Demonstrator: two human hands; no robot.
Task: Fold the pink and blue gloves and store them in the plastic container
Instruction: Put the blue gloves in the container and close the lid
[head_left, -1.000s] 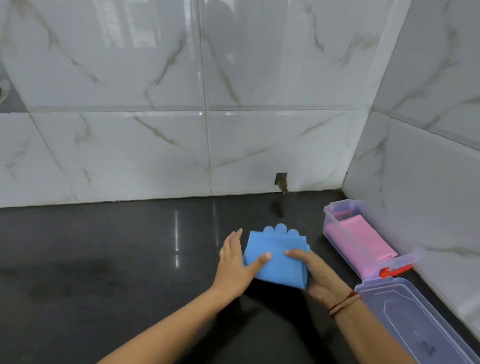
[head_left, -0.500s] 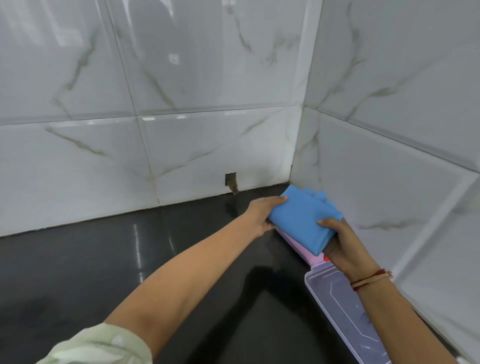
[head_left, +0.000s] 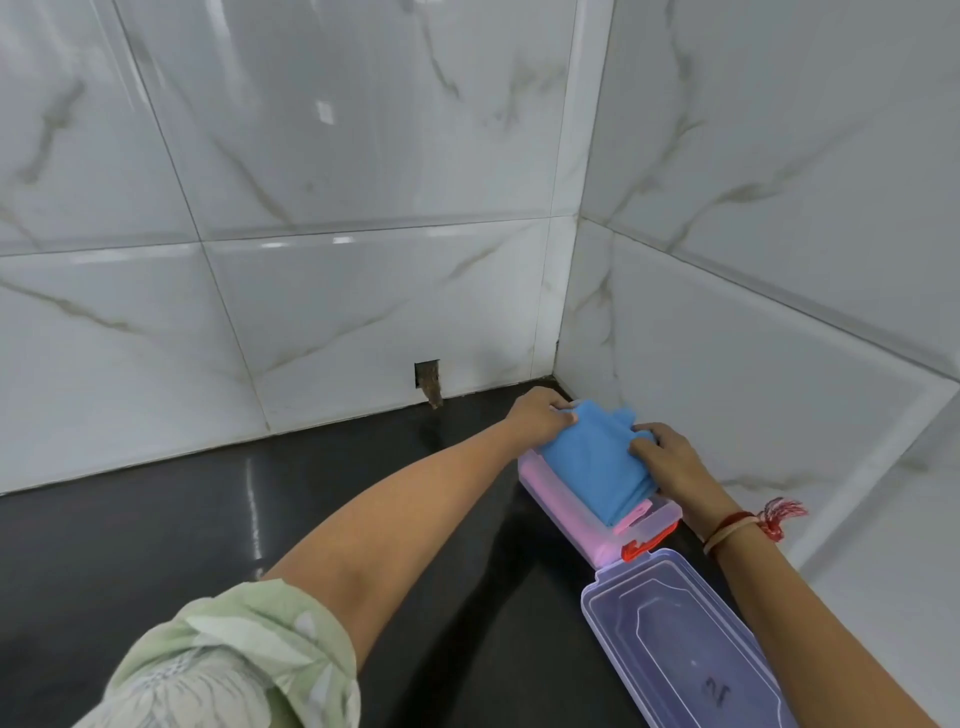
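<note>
The folded blue gloves (head_left: 592, 457) lie in the open clear plastic container (head_left: 662, 517), on top of the folded pink gloves (head_left: 550, 486). The container sits on the dark counter in the corner by the right wall. My left hand (head_left: 537, 415) grips the far left edge of the blue bundle. My right hand (head_left: 667, 457) presses and holds its right side, thumb on top. The pink gloves show only along the container's left side and near end.
The container's clear purple lid (head_left: 680, 639) lies open on the counter in front of it, joined by a red clasp (head_left: 641, 548). White marble-tiled walls (head_left: 727, 364) close the corner behind and to the right. A small hole (head_left: 428, 382) is in the back wall's base.
Both hands carried the folded blue gloves from the counter's middle to the right and lowered them into the container onto the pink gloves. The view swung right.
</note>
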